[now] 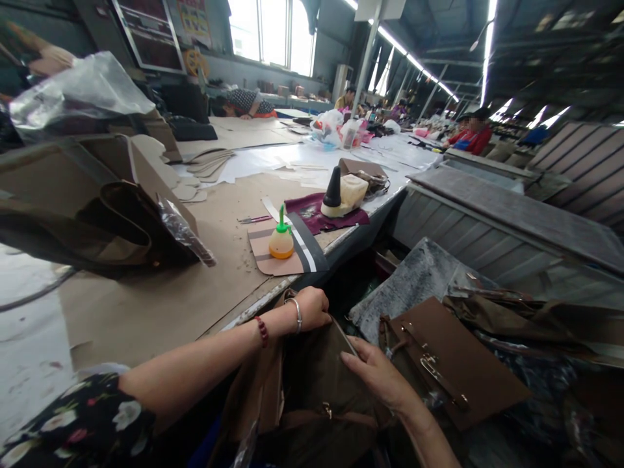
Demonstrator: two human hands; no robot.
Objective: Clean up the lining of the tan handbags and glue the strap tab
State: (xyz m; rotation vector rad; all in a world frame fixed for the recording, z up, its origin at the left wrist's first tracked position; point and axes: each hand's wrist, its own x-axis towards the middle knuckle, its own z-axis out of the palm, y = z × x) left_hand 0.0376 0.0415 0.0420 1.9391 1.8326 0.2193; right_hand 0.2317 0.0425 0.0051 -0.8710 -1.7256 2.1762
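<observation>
A dark brown handbag (326, 377) with a small metal clasp on its front lies low in front of me, below the table edge. My left hand (312, 309), with a silver bangle and a red bead bracelet at the wrist, is closed over the bag's far rim. Along the right side of the same rim, my right hand (373, 372) pinches the edge between thumb and fingers. The undersides of both hands are partly hidden. Right of the bag lies another brown bag (458, 364) with metal fittings and a strap.
On the table (146, 318) stand a green-topped squeeze bottle (281, 242), a black cone (333, 188) and a purple cloth (312, 211). A large brown bag (73, 195) is at left. A grey bin (487, 227) stands right. Several people work farther back.
</observation>
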